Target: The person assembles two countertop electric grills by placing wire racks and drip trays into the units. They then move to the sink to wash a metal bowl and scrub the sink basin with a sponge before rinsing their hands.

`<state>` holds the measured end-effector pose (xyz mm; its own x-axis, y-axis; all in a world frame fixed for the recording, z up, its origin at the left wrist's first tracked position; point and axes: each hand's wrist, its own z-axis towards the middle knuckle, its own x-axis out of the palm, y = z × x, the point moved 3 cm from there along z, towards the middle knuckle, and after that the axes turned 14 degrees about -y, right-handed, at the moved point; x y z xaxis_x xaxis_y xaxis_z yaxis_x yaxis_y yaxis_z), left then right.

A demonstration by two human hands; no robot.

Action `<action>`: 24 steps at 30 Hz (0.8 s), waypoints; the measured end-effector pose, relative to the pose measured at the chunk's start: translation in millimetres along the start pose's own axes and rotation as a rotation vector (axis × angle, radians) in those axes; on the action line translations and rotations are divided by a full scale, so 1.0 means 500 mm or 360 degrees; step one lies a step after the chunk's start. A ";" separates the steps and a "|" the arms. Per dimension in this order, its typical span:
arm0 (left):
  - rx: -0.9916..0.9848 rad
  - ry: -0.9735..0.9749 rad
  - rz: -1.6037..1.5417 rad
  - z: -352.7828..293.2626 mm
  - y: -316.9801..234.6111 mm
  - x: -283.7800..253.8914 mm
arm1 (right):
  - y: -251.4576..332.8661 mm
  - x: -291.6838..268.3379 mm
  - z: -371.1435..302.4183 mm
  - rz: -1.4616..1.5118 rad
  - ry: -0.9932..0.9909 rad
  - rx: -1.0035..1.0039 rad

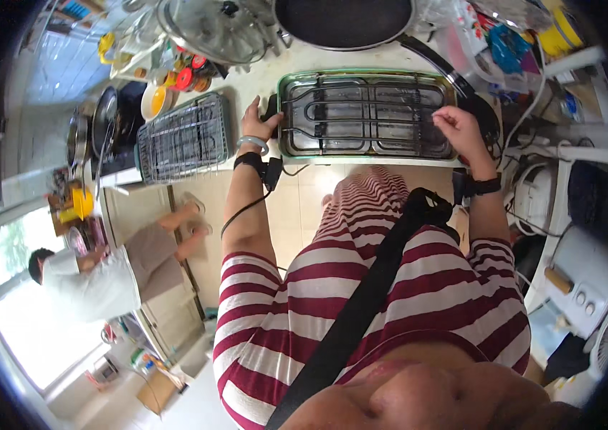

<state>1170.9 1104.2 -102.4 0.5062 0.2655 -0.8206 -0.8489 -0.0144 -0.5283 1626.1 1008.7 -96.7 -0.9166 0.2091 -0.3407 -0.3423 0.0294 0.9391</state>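
Note:
An electric grill (347, 136) with a shallow green-rimmed tray lies along the counter's front edge before me. Its looped black heating element (368, 117) spans the tray. At the grill's left end is my left hand (257, 123), wearing a pale bangle, with its fingers stretched out and the thumb side against the black end handle (271, 113). My right hand (460, 130) hovers over the tray's right end. Its fingers are curled together; whatever they may hold is too small to make out. Left of my left hand sits a wire rack (183, 136) on a dark green tray.
Behind the grill stand a black frying pan (343, 21), its handle reaching right, and a glass lid (211, 29). Red-capped jars (185, 77) and an orange-yellow bowl (155, 102) are back left. A person (110, 279) works at the left. Cables hang at the right.

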 end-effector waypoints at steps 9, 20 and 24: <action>-0.0257 0.0528 -0.0781 0.014 -0.060 0.053 | 0.023 0.151 -0.156 -0.0411 0.0626 -0.0028; -0.0491 0.0322 -0.0437 -0.136 -0.007 0.015 | -0.021 0.455 -0.228 0.0779 -0.0246 0.1294; -0.0606 0.0594 -0.0596 -0.187 0.043 -0.027 | -0.057 0.474 -0.250 0.1028 -0.0313 0.1407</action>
<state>1160.2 1010.2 -123.3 0.8344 -0.0328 -0.5502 -0.5262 -0.3447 -0.7774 1392.9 935.4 -209.6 -0.7941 0.5855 0.1631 0.5267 0.5290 0.6654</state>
